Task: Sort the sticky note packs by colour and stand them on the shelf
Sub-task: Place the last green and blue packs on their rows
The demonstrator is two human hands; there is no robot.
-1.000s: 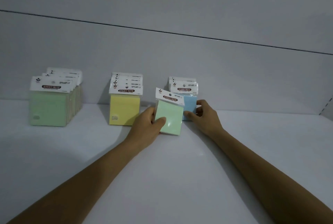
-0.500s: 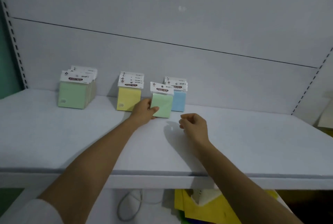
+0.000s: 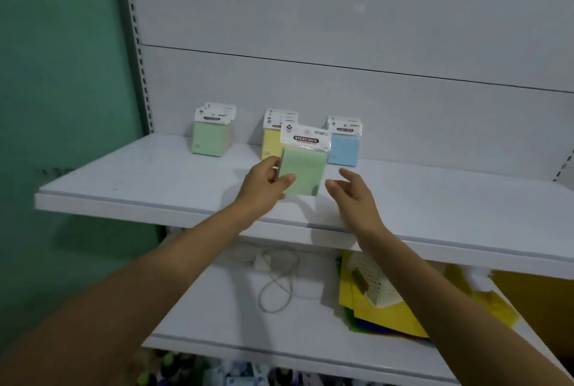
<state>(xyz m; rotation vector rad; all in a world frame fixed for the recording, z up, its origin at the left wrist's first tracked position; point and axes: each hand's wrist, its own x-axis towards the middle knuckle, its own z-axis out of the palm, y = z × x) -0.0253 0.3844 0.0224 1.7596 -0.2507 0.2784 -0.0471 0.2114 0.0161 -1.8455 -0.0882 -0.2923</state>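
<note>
Setting: white shelf (image 3: 139, 174) against a pale back panel (image 3: 341, 12), green wall (image 3: 62, 75) at left.
Grip: the left hand (image 3: 264, 186) pinches the loose green sticky note pack (image 3: 302, 168) by its left edge, thumb on the front.
Free: the right hand (image 3: 354, 196) is spread, just beside the pack, not touching.
Position: the pack is held up before the yellow stack (image 3: 269, 146) and blue stack (image 3: 343, 149), well right of the green stack (image 3: 211, 140).
Risk: the one-edge pinch could slip on the wrapper.
In the way: the yellow stack stands between the pack and the green stack, so a low swing left may topple it.
Below: cable (image 3: 276, 286) and yellow sheets (image 3: 382, 311) on the lower shelf (image 3: 217, 308).
</note>
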